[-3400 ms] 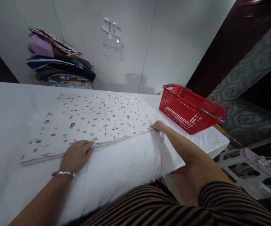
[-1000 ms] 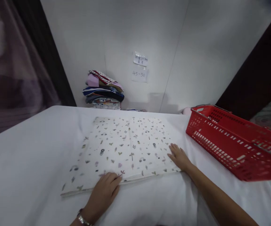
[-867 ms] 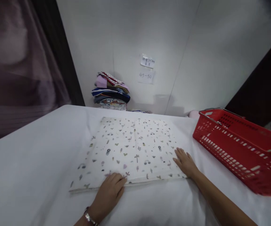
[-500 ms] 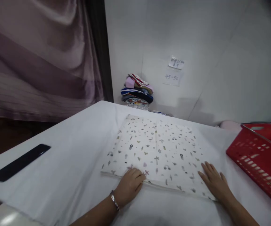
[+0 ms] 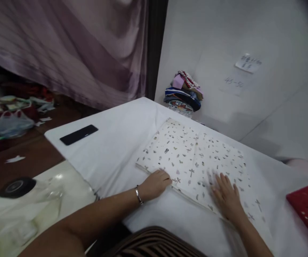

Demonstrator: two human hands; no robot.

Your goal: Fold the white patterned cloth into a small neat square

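Note:
A white folded cloth (image 5: 180, 153) printed with small plants and rainbows lies flat on the white-covered table. My left hand (image 5: 156, 184), with a silver bracelet at the wrist, is at the cloth's near edge, fingers curled together over it; its thumb side grips the folded layers. On the cloth's right half rests my right hand (image 5: 226, 196), palm down with fingers spread, slightly smeared by motion.
A dark flat phone-like slab (image 5: 79, 134) lies on the table's left part. Folded clothes (image 5: 183, 92) are stacked beyond the far edge by the wall. At right stands a red basket (image 5: 307, 207). Lower left, a pale surface holds a black roll (image 5: 18, 187) and clear plastic (image 5: 22, 228).
My view has swung left and down, bringing the floor and side surface into sight. My right hand has slid from the cloth's right edge inward over it; my left hand stays at the near edge.

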